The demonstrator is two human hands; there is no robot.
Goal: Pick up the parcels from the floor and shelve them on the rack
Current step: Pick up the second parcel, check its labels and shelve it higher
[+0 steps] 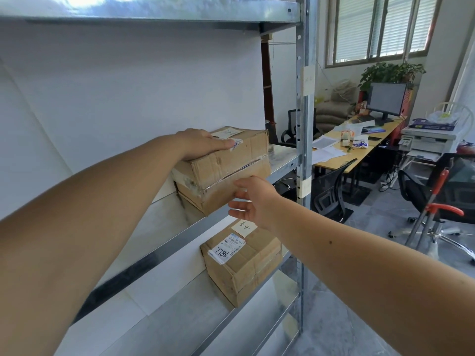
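Note:
A worn cardboard parcel [228, 165] with labels on top rests on the middle shelf [280, 155] of a metal rack, its near corner jutting over the shelf edge. My left hand [203, 143] lies flat on the parcel's top, fingers pressing down. My right hand [250, 199] is spread open at the parcel's front lower face, fingertips touching or nearly touching the cardboard. A second cardboard parcel [244, 263], marked 7786 on its white label, sits on the shelf below [195, 317].
The rack's upright post [304, 111] stands at the right. The top shelf [154, 9] runs overhead. Beyond it are a desk [359, 142] with a monitor [386, 100], office chairs [331, 191], a printer [429, 140] and a red-handled trolley [437, 201].

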